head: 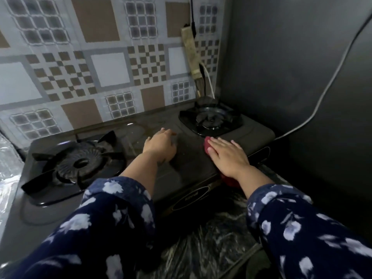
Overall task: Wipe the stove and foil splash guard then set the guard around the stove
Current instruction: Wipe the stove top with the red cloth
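Note:
A dark two-burner gas stove sits on the marbled counter against the wall. My right hand lies flat on a red cloth, pressing it onto the stove top just in front of the right burner. The cloth shows beyond my fingertips and again below my wrist at the stove's front edge. My left hand rests on the stove's middle with the fingers curled, holding nothing that I can see. A crinkled strip of the foil splash guard shows at the far left edge, beside the left burner.
A patterned tile wall stands behind the stove. A power strip with cables hangs on it above the right burner. A dark wall with a white cable closes off the right side. The marbled counter runs in front.

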